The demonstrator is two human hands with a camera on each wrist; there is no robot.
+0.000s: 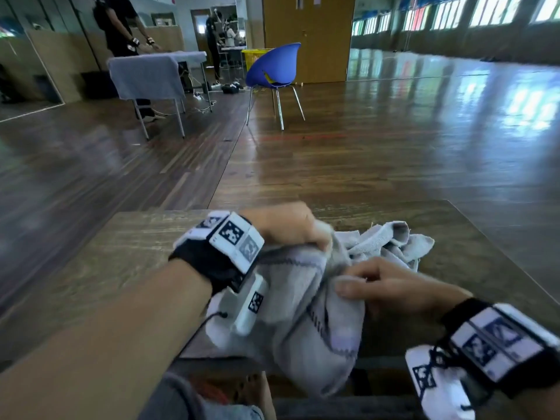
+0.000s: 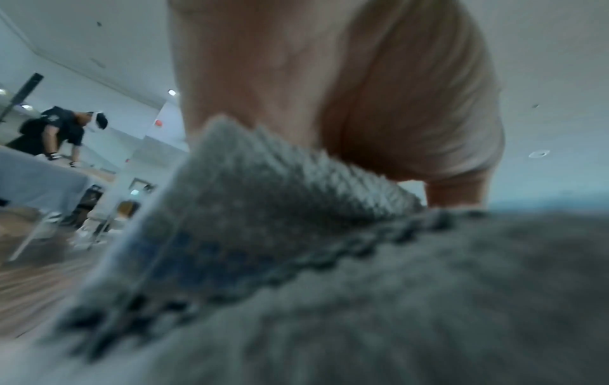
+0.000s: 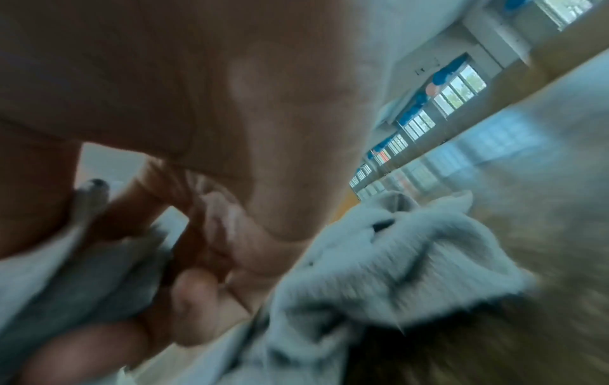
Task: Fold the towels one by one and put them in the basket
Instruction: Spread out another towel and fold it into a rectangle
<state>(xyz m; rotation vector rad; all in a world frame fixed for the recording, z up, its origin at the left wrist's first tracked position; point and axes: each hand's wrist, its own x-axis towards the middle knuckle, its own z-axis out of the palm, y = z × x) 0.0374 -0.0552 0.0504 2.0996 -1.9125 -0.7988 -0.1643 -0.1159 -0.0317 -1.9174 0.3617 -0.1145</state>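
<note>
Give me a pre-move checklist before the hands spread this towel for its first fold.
1. Left hand grips the grey terry towel with dark stitched border: ok.
2. Right hand pinches the same towel: ok.
3. Both hands on one edge or corners: cannot tell, the cloth is bunched.
4. Towel free of the crumpled pale towel behind it: cannot tell, they touch.
5. Bare wooden table to lay it flat: ok on the left.
6. Basket in reach: cannot tell, none shows nearby.
</note>
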